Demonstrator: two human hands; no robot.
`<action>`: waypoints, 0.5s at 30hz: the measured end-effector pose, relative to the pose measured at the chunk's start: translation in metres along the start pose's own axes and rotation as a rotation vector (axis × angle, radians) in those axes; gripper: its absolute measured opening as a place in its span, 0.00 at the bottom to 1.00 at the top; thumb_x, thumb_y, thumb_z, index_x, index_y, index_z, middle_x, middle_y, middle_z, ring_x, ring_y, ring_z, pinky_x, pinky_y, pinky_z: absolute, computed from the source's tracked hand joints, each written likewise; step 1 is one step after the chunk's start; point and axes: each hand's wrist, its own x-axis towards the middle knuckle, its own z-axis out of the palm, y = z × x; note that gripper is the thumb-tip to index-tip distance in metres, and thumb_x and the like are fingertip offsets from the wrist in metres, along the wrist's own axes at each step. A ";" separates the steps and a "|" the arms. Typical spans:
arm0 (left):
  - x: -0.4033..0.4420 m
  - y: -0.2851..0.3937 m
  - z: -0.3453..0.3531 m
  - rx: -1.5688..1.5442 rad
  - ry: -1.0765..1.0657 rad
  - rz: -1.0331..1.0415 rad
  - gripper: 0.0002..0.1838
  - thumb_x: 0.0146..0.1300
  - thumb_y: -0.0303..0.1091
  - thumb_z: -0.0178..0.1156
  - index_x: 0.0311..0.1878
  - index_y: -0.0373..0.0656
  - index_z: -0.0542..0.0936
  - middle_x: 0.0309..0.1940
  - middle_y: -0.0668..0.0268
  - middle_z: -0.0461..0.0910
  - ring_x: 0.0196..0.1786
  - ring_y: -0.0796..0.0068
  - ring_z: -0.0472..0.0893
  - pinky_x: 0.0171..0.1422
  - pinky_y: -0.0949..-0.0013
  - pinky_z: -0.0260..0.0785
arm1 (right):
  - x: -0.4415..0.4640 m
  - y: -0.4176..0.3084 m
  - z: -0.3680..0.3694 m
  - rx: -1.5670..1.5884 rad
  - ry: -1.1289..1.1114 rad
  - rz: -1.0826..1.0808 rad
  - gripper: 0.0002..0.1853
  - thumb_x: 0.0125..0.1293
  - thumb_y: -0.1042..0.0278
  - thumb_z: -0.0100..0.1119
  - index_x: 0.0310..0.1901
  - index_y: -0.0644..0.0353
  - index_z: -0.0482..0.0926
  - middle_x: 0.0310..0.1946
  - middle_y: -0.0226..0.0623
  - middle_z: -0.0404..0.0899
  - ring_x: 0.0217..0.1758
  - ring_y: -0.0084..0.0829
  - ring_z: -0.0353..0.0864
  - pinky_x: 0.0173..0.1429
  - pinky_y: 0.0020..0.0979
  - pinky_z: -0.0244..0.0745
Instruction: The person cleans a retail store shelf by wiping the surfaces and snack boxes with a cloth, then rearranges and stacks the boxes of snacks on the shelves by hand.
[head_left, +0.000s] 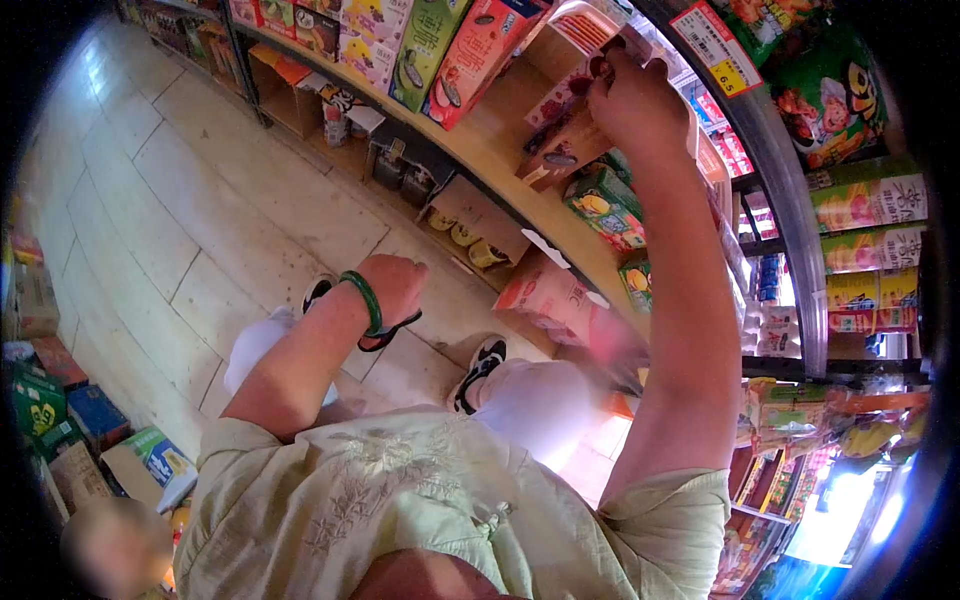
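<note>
On the upper right, my right hand (640, 100) reaches onto a shelf, its fingers closed on the upper end of a brown snack box (568, 148) with a dark oval biscuit pictured on it. Green snack boxes (605, 205) stand beside that box on the same shelf. Further left along the shelf are a red box (480, 62) and a green box (428, 50) with similar pictures. My left hand (393, 290) is a fist over the floor, a green bangle on its wrist. Nothing shows in it, and its fingertips are turned from view.
The wooden shelf edge (470, 165) curves past my right arm. Below it are an open carton of round yellow-topped packs (465, 238) and a pink package (560, 300). Packaged goods (850, 205) fill the right. Several cartons (90, 410) and a person's blurred head (117, 547) are at lower left.
</note>
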 end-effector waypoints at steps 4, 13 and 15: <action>-0.003 -0.001 -0.001 -0.017 0.011 -0.004 0.16 0.55 0.39 0.55 0.40 0.36 0.73 0.31 0.50 0.80 0.36 0.48 0.80 0.40 0.49 0.72 | -0.002 0.001 0.009 -0.008 0.086 0.057 0.22 0.61 0.49 0.49 0.57 0.43 0.71 0.49 0.53 0.71 0.46 0.52 0.79 0.48 0.46 0.76; -0.003 0.001 -0.002 -0.003 -0.013 -0.011 0.18 0.56 0.42 0.56 0.42 0.37 0.73 0.32 0.51 0.80 0.37 0.49 0.80 0.41 0.50 0.72 | -0.001 0.016 0.013 0.082 0.054 0.102 0.24 0.62 0.47 0.47 0.58 0.46 0.69 0.50 0.60 0.70 0.49 0.55 0.78 0.50 0.48 0.75; -0.002 0.002 -0.002 -0.003 -0.014 -0.008 0.17 0.56 0.42 0.56 0.42 0.37 0.73 0.32 0.51 0.80 0.37 0.49 0.80 0.41 0.50 0.72 | -0.001 0.014 0.012 0.078 0.061 0.104 0.24 0.63 0.48 0.46 0.59 0.48 0.68 0.54 0.61 0.67 0.50 0.55 0.78 0.50 0.49 0.76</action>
